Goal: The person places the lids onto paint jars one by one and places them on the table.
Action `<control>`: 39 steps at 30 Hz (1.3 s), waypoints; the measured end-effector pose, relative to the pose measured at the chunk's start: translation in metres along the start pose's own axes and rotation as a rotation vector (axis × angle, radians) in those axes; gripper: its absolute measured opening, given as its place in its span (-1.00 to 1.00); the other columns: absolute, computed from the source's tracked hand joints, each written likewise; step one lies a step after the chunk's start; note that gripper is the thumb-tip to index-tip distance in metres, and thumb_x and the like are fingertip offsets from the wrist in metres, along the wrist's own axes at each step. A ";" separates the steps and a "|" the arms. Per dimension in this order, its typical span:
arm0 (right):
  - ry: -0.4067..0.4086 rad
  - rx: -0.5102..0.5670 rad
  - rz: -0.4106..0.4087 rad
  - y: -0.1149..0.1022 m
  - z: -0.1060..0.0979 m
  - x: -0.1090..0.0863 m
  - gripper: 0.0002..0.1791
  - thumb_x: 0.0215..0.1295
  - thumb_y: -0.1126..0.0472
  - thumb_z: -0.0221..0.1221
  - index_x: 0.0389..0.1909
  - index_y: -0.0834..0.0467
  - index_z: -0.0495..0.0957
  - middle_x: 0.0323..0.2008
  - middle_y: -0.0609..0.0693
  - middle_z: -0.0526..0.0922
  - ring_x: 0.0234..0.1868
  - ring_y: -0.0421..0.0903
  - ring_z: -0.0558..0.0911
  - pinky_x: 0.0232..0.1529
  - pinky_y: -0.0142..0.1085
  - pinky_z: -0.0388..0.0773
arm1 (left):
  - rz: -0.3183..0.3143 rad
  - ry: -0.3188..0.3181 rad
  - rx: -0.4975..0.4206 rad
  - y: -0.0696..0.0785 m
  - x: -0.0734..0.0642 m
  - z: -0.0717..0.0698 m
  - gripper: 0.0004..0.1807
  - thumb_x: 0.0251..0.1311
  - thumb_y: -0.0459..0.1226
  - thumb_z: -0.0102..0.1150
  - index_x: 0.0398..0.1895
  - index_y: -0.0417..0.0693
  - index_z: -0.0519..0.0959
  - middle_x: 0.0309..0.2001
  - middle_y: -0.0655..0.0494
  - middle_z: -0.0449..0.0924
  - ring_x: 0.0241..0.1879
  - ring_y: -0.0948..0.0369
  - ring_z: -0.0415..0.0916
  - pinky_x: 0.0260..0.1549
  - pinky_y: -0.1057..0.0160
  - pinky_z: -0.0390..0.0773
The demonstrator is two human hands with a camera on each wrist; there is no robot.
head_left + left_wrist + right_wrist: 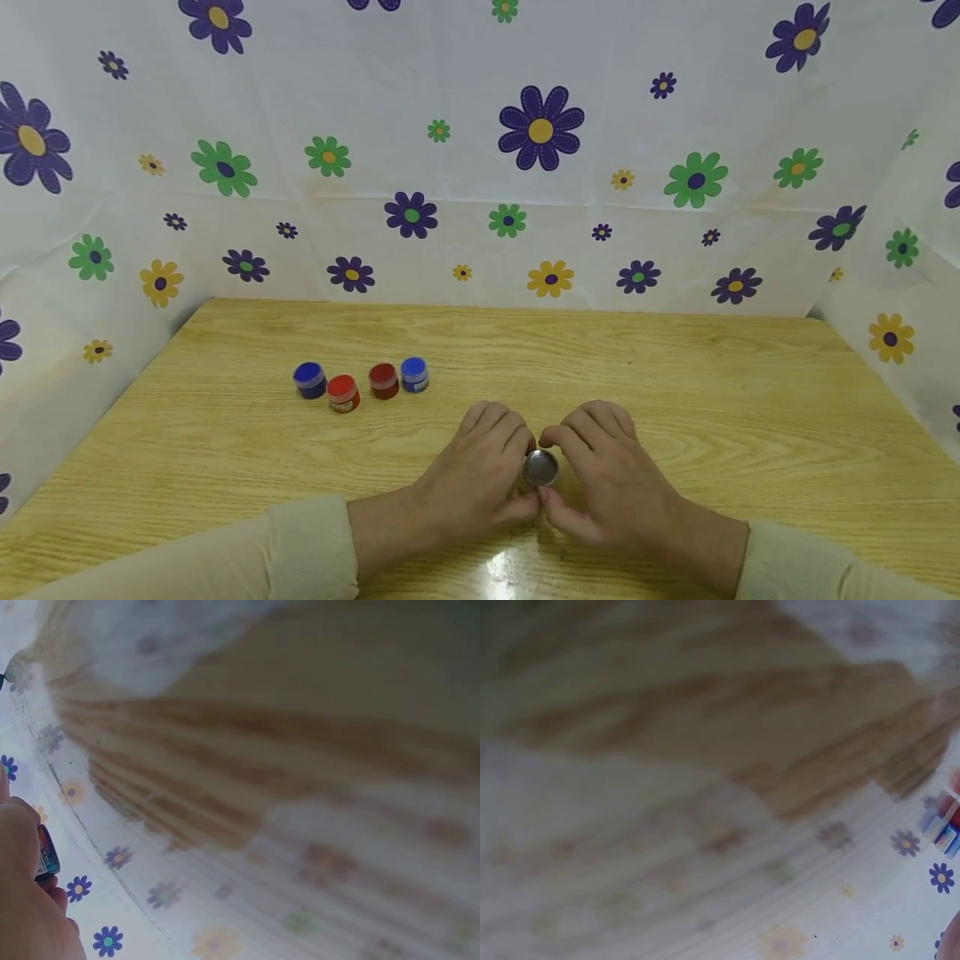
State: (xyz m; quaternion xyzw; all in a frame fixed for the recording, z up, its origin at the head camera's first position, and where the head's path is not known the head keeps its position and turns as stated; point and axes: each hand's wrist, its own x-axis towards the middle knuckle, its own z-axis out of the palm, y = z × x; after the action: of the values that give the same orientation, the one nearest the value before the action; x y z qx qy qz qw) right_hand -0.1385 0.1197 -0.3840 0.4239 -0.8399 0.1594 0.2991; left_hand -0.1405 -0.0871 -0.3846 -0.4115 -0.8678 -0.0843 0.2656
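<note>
A small round jar with a grey top [541,468] stands between the two hands near the front of the wooden table. My left hand [483,467] grips it from the left, fingers curled behind and thumb in front. From the other side my right hand [611,479] pinches it, its thumb at the near edge and index finger at the far edge. In the left wrist view the left hand [30,892] shows at the left edge, with the jar's dark labelled side [48,853] in its fingers. Only a sliver of the right hand [951,941] appears in the right wrist view.
Left of the hands, farther back, sit a dark blue jar [310,380], a bright red jar [343,393], a dark red jar [383,381] and a lighter blue jar [414,374]. A flowered cloth [465,167] hangs behind the table [712,375] and at both sides.
</note>
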 end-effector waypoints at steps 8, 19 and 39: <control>-0.014 -0.007 -0.011 -0.001 0.000 0.000 -0.60 -0.02 -0.03 0.18 -0.17 0.09 0.57 -0.28 -0.10 0.49 -0.16 -0.07 0.40 -0.06 -0.12 0.25 | -0.003 -0.011 -0.016 0.000 0.000 -0.001 -0.63 -0.05 0.05 0.34 -0.35 0.01 0.51 -0.35 0.24 0.44 -0.20 0.22 0.34 -0.02 0.23 0.34; 0.018 -0.013 -0.022 -0.002 0.002 0.000 -0.68 0.07 -0.06 0.15 -0.27 0.08 0.53 -0.32 -0.10 0.48 -0.17 -0.07 0.40 -0.06 -0.13 0.26 | -0.015 -0.043 -0.033 0.000 -0.001 -0.002 -0.63 -0.03 0.05 0.33 -0.32 0.02 0.52 -0.33 0.25 0.44 -0.20 0.23 0.32 -0.03 0.25 0.33; -0.007 -0.010 0.014 -0.002 0.000 0.000 -0.62 0.20 -0.17 0.12 -0.22 0.06 0.52 -0.30 -0.11 0.48 -0.16 -0.10 0.39 -0.02 -0.14 0.24 | 0.000 -0.045 -0.012 0.001 -0.001 -0.002 -0.52 -0.06 0.13 0.38 -0.28 0.00 0.51 -0.28 0.23 0.46 -0.18 0.23 0.32 -0.01 0.25 0.32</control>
State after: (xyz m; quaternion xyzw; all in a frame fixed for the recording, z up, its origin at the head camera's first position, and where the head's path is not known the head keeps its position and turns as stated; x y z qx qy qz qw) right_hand -0.1368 0.1187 -0.3839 0.4170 -0.8447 0.1559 0.2970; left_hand -0.1386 -0.0880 -0.3829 -0.4150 -0.8730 -0.0799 0.2434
